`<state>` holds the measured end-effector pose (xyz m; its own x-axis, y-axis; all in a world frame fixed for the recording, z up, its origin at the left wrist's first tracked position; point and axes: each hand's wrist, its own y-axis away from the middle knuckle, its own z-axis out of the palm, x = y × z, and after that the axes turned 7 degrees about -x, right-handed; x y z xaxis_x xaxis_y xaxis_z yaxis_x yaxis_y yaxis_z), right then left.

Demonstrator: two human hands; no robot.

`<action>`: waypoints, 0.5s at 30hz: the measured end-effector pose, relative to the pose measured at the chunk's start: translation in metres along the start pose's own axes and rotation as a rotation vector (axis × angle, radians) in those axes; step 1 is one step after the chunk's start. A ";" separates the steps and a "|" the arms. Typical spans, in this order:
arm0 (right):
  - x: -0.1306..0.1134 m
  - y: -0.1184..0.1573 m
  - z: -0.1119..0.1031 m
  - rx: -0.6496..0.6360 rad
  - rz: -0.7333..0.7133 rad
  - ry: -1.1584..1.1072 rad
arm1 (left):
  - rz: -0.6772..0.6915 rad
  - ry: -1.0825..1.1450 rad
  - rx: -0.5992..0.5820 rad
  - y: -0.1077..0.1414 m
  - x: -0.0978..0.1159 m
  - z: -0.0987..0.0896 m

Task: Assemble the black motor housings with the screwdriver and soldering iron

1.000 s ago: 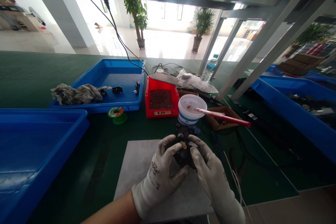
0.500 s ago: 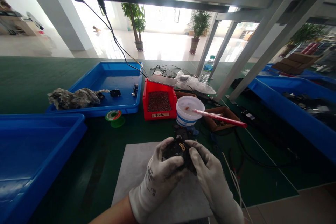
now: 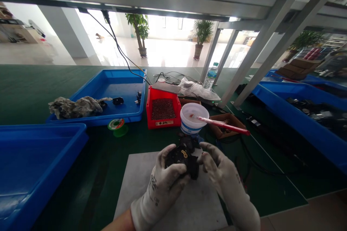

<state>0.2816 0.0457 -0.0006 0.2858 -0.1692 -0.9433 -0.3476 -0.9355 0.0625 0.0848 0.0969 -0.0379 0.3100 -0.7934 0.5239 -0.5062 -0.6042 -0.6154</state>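
Note:
My left hand (image 3: 169, 177), in a white work glove with dark-stained fingertips, grips a black plastic part (image 3: 175, 157) over the grey sheet. Small brass-coloured pieces (image 3: 184, 153) show on the part's upper face. What the part belongs to, I cannot tell. My right hand (image 3: 221, 168), gloved as well, is just right of the part, thumb and fingertips a little apart. A tiny reddish spot shows at its thumb tip, too small to name. Behind the held part, more dark pieces (image 3: 189, 140) lie near the white tub (image 3: 192, 129), partly hidden.
A red bin (image 3: 163, 124) holds many small brown pieces. A red-handled brush (image 3: 230, 127) rests across the tub and a cardboard box (image 3: 226, 133). Blue trays (image 3: 89, 117) stand left and right. A green spool (image 3: 119, 131), bottle (image 3: 210, 75) and metal posts (image 3: 248, 57) are around.
My right hand has come away from the black part and shifted slightly right, its fingers parting. My left hand still grips the part. The camera view has tilted up slightly.

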 end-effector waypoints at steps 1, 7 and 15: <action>0.002 -0.010 -0.008 0.093 0.006 0.048 | -0.005 0.005 0.014 0.000 -0.002 0.000; -0.013 -0.078 -0.032 0.268 -0.286 0.469 | 0.018 0.041 0.134 -0.007 -0.013 0.002; -0.042 -0.116 -0.035 0.262 -0.408 0.712 | -0.165 -0.028 0.178 -0.013 -0.023 -0.003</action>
<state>0.3411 0.1505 0.0437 0.8949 -0.0714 -0.4405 -0.2653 -0.8788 -0.3966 0.0819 0.1230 -0.0398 0.4000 -0.6834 0.6107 -0.2977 -0.7270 -0.6187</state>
